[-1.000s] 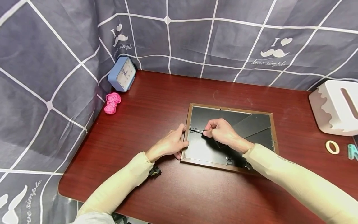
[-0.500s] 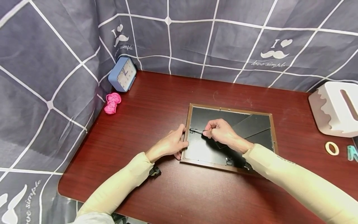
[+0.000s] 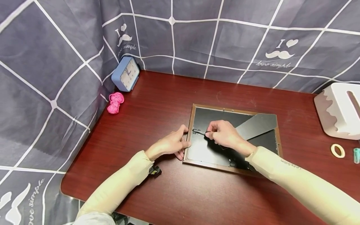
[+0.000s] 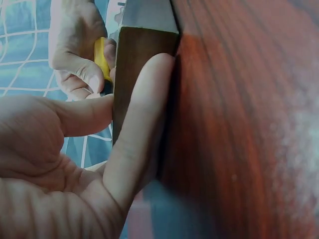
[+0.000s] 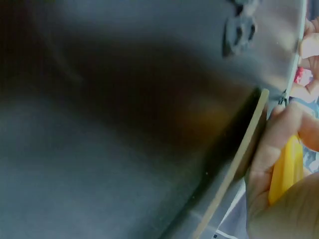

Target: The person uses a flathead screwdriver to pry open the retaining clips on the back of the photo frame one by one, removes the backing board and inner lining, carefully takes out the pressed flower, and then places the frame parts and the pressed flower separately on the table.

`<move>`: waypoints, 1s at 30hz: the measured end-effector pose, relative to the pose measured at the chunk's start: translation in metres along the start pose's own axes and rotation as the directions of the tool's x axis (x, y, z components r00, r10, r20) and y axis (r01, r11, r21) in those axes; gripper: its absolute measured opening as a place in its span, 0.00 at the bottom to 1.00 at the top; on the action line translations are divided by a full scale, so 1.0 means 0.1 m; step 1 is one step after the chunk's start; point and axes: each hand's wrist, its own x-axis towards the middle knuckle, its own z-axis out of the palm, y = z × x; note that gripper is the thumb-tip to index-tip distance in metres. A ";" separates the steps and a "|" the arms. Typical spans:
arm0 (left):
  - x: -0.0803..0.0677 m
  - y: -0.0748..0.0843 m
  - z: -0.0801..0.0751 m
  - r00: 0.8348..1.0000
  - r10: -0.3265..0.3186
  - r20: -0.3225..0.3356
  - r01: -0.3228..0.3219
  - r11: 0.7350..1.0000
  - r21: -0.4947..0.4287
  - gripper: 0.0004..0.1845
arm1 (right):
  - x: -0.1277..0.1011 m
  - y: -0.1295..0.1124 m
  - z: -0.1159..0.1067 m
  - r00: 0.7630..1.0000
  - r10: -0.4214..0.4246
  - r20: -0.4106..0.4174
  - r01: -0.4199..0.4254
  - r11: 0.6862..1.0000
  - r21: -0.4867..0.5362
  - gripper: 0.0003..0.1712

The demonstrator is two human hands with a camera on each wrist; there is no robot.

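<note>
A picture frame with a brown rim and black backing lies face down on the table. My left hand holds its left edge, thumb at the rim and index finger along the outer side. My right hand, above the backing, grips a screwdriver with a yellow handle. Its thin metal shaft points left, with the tip by a small metal fitting at the left rim. The black stand leg tilts up from the backing on the right. My right hand hides part of the backing.
A blue clock and pink yarn sit at the back left of the red-brown table. At right are a white box with a slot, a cream ring and a teal piece. Grey curtains hang behind.
The stand leg, flat against the backing before, now stands raised at the right. The head view has shifted slightly. Both hands stay in nearly the same place on the frame.
</note>
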 end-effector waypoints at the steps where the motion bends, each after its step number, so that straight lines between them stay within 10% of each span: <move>1: 0.00 0.00 0.00 1.000 0.000 0.001 0.000 1.000 -0.003 0.29 | 0.00 0.00 0.00 1.000 -0.003 0.003 0.003 1.000 -0.004 0.05; 30: 0.01 0.02 0.00 1.000 -0.018 -0.008 0.018 0.999 0.047 0.28 | 0.03 0.05 0.01 0.999 0.050 -0.002 -0.049 0.995 0.084 0.05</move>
